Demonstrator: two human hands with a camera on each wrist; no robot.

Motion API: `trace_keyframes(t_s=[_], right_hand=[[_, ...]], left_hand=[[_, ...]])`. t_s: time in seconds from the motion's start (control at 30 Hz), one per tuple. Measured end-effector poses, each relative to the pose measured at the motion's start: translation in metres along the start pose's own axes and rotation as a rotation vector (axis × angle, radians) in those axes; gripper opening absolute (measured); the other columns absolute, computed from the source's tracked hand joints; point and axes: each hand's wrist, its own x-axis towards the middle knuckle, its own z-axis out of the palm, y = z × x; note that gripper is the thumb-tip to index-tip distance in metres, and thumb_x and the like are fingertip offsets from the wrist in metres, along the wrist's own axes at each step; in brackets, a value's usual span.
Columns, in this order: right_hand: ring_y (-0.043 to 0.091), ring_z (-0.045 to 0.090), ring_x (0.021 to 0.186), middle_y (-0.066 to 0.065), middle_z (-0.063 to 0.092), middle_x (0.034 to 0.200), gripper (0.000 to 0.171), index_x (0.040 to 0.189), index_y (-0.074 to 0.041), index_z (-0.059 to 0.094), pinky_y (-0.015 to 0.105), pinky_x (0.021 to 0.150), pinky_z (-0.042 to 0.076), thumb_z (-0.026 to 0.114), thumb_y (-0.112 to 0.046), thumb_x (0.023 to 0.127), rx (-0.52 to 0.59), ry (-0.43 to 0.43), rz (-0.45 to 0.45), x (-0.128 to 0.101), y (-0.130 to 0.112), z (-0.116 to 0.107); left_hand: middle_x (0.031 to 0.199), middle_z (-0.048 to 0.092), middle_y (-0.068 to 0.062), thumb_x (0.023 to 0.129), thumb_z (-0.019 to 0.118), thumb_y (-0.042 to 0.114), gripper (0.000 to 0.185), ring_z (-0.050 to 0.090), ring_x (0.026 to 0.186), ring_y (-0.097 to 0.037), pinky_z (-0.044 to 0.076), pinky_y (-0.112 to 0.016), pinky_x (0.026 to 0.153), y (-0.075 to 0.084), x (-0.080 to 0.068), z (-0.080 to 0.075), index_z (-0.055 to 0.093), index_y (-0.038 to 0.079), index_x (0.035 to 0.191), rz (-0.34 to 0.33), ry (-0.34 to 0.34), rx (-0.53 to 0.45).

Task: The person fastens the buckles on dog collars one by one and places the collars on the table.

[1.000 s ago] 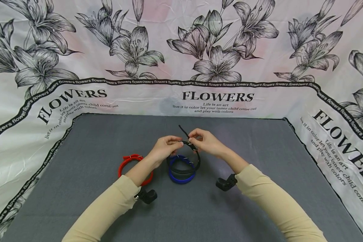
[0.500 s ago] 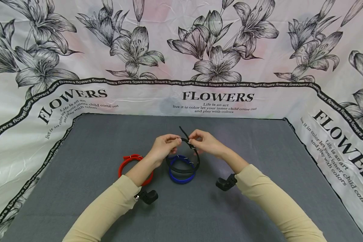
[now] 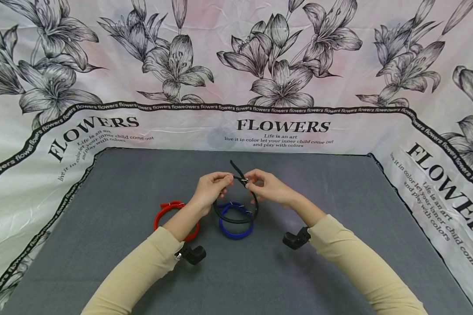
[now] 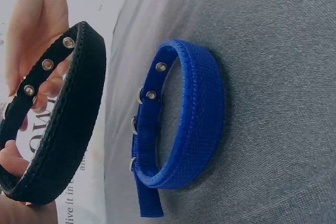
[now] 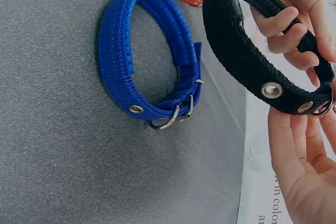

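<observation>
Item: black woven-nylon collar with metal eyelets (image 3: 236, 210), looped into a ring and held up off the grey cloth work surface (image 3: 339, 271), at the centre of the head view.

Grip: you hold it with both hands at the top of the ring, where the buckle sits. Your left hand (image 3: 210, 188) has its fingers curled round the strap on the left side of the buckle; your right hand (image 3: 270, 187) pinches the strap on the right side, thumb and fingers closed on the eyelet section. Both hands are closed on the same collar; neither is free.

Key relation: the ring hangs down and toward you from the two grips, its plane roughly upright. The free tail of the strap points up and away, toward the upper middle of the frame, just left of your right fingertips. The right hand appears nearer the tail and buckle, though the buckle itself is too small to read.

Beneath: blue woven-nylon collar with metal ring and buckle (image 5: 149, 61), buckled into a loop, lying on the cloth directly under the black one; the wrist views show a gap between them.

Left of centre: red collar (image 3: 169, 212), lying on the cloth, partly hidden by your left forearm.

Surround: white flower-printed backdrop (image 3: 102, 65) across the upper frame.
</observation>
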Motion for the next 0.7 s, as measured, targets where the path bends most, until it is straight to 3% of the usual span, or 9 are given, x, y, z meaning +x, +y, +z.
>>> trace_keyframes(t_s=[0.23, 0.47, 0.7], right_hand=[[0.036, 0.053, 0.104, 0.017, 0.049, 0.115, 0.040, 0.129, -0.008, 0.044, 0.047, 0.081, 0.051, 0.050, -0.028, 0.096, -0.067, 0.027, 0.003, 0.002, -0.001, -0.002], [0.023, 0.052, 0.111, 0.006, 0.050, 0.126, 0.038, 0.127, -0.018, 0.049, 0.044, 0.087, 0.048, 0.050, -0.037, 0.094, -0.124, 0.131, 0.000, 0.005, -0.006, -0.002], [0.025, 0.055, 0.108, 0.010, 0.055, 0.120, 0.034, 0.125, -0.012, 0.052, 0.041, 0.088, 0.049, 0.052, -0.028, 0.095, -0.101, 0.158, -0.034, 0.007, -0.011, 0.000]], left_hand=[[0.088, 0.066, 0.000, 0.088, 0.062, 0.028, 0.029, 0.049, 0.064, -0.012, 0.043, -0.025, 0.060, -0.001, 0.000, 0.001, 0.066, 0.010, 0.111, -0.010, -0.002, 0.012], [0.092, 0.067, -0.006, 0.088, 0.063, 0.026, 0.023, 0.050, 0.063, -0.012, 0.043, -0.024, 0.059, -0.004, 0.000, 0.005, 0.068, 0.012, 0.106, -0.016, -0.062, 0.057], [0.094, 0.068, -0.008, 0.087, 0.064, 0.027, 0.026, 0.053, 0.068, -0.015, 0.043, -0.022, 0.057, -0.006, 0.000, 0.007, 0.068, 0.011, 0.107, -0.047, -0.114, 0.090]])
